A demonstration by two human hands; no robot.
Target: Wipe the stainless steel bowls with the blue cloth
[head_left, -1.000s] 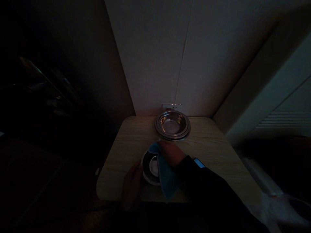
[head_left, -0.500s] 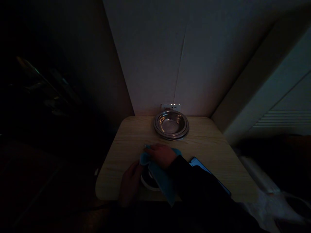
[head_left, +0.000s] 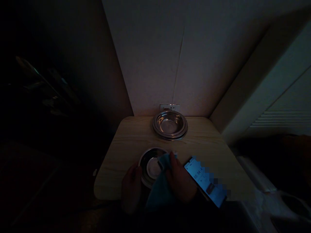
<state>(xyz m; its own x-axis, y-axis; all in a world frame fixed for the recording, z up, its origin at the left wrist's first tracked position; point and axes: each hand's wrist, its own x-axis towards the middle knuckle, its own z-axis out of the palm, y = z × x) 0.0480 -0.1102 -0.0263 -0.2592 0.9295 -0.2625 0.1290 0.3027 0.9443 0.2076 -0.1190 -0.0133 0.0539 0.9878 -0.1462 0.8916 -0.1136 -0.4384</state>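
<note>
A shallow steel bowl (head_left: 151, 159) sits near the front of a small pale wooden table (head_left: 126, 142). My left hand (head_left: 131, 186) grips the bowl's left rim. My right hand (head_left: 181, 179) is closed on a blue cloth (head_left: 160, 189) and presses it against the bowl's right side. The cloth hangs down over the table's front edge. A stack of steel bowls (head_left: 170, 124) stands at the back of the table, apart from both hands.
A phone (head_left: 205, 181) with a lit screen lies on the table just right of my right hand. A wall socket (head_left: 169, 106) is behind the stack. Walls close in behind and to the right. The left side is dark.
My right hand drew the cloth from the bowl's far rim back toward me, uncovering the bowl's inside. The phone's screen now shows lit.
</note>
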